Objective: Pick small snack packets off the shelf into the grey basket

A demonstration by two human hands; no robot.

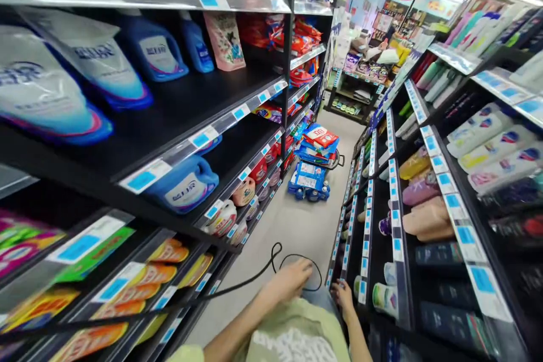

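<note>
My left hand point(297, 274) is low in the middle, over my lap, and smeared by motion. A thin black cord point(248, 281) loops on the floor around and behind it; whether the hand touches the cord I cannot tell. My right hand point(343, 297) is close to the lower right shelf edge, its fingers somewhat apart with nothing visible in them. Farther up the aisle floor lie a blue pack of bottles point(309, 178) and a stack of blue and red detergent bags point(319, 138), with a black handle or strap beside the stack.
Shelves line both sides of this narrow aisle. On the left are blue detergent bottles point(155, 48), pouches point(46, 87) and orange soap packs point(148, 274). Shampoo bottles point(504, 150) lean on the right shelves. A display shelf point(352, 93) stands at the far end.
</note>
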